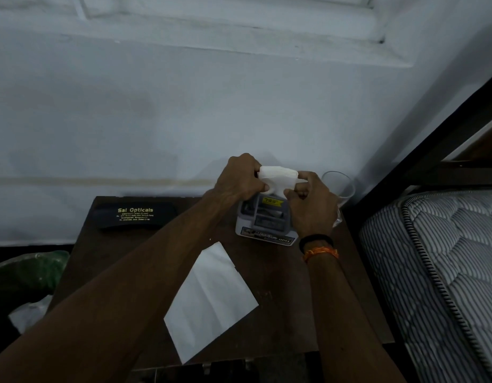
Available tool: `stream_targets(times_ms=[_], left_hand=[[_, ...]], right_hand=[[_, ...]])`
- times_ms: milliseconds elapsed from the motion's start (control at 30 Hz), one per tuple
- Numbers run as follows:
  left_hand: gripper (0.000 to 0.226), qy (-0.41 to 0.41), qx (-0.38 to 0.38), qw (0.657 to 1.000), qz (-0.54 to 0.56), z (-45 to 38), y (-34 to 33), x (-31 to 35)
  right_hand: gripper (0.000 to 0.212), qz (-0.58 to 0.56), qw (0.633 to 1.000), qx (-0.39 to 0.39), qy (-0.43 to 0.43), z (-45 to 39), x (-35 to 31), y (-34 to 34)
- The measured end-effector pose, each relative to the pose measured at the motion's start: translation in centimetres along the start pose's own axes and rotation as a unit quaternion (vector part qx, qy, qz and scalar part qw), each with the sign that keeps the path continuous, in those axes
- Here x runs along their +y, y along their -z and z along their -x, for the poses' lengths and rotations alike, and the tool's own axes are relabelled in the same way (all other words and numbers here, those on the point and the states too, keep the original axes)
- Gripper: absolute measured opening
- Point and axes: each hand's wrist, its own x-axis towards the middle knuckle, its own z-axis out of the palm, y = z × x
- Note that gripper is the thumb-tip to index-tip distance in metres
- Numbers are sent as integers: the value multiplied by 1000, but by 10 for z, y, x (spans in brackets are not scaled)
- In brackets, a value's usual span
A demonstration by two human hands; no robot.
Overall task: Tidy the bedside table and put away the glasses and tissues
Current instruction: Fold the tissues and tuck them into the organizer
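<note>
- The dark wooden surface [106, 261] carries everything; the bed's mattress [438, 272] lies just beside its right edge, and a bin with a green liner [26, 272] sits beyond its left edge.
- A flat white tissue [211, 302] lies spread near the front edge, about midway along it, untouched by either arm. It looks like the next piece to fold, so it is best left flat for now.
- The black glasses case [131, 215] rests at the back left corner, closed, well apart from the work. I cannot tell whether the glasses are inside.
- The tissue pack [264, 222], grey and white with a yellow label, sits near the back edge toward the right, directly under the hands.
- A clear glass [340, 186] stands just beside the pack in the back right corner. That is the hazard: the right elbow should stay tucked so the wrist does not knock it.
- The left hand [239, 179] is curled round the left end of a folded tissue [278, 178], thumb pinching from below.
- The right hand [311, 205] pinches the tissue's right end between thumb and fingers.
- The step seems to be tucking this tissue back into the pack. Done well, the fold stays tight and is fed in edge-first, while one hand drops to steady the pack so it does not slide.
</note>
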Motion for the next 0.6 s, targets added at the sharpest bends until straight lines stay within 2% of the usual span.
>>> stream_targets(times_ms=[233, 367, 433, 500, 533, 600], left_hand=[[31, -22, 11, 1000, -9, -1, 9, 6], [49, -15, 12, 999, 28, 10, 22, 3], [43, 8, 32, 998, 56, 25, 31, -2], [27, 25, 61, 995, 74, 48, 36, -13], [18, 36, 73, 993, 87, 63, 37, -20], [7, 54, 68, 991, 99, 94, 35, -34]], right_hand=[[48, -8, 1000, 2, -7, 2, -3, 1], [54, -17, 1000, 26, -4, 7, -11, 4], [42, -31, 996, 79, 28, 12, -18, 8], [23, -42, 988, 128, 83, 20, -26, 12], [14, -52, 985, 128, 107, 27, -31, 12], [2, -64, 985, 65, 146, 39, -41, 12]])
